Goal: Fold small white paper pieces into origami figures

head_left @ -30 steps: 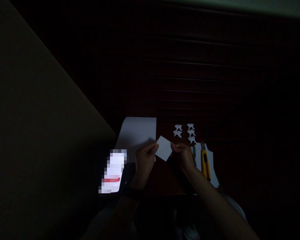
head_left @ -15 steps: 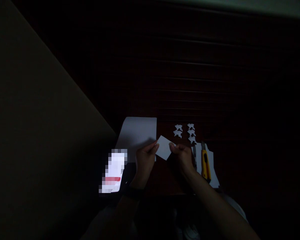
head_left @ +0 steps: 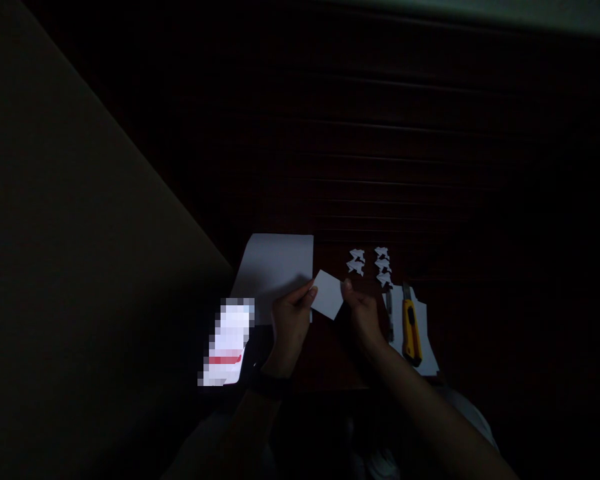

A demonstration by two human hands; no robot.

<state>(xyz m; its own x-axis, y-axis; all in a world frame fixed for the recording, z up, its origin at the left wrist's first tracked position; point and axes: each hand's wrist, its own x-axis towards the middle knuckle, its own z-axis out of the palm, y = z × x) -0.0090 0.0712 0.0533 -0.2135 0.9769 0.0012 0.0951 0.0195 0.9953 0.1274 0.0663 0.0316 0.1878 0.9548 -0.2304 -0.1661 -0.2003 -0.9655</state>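
Note:
A small white square of paper (head_left: 329, 295) is held up above the dark table, turned so one corner points away from me. My left hand (head_left: 291, 320) pinches its left corner between thumb and fingers. At the right corner, my right hand (head_left: 364, 317) has its thumb along the paper's edge, the other fingers curled and partly hidden. Beyond the square lie several small folded white paper figures (head_left: 356, 262) in two groups. Under and beside my left hand is a stack of larger white paper (head_left: 280, 257).
To the right, a yellow utility knife (head_left: 411, 331) rests on white sheets (head_left: 429, 347), beside a thin dark tool (head_left: 390, 313). A lit phone (head_left: 230, 340), its screen blurred, is at the left near a wall (head_left: 80, 233). The room is dim.
My right thumb has slid outward from the paper's face to its right corner, and that hand has shifted slightly. The square has tilted a little; my left hand keeps its pinch.

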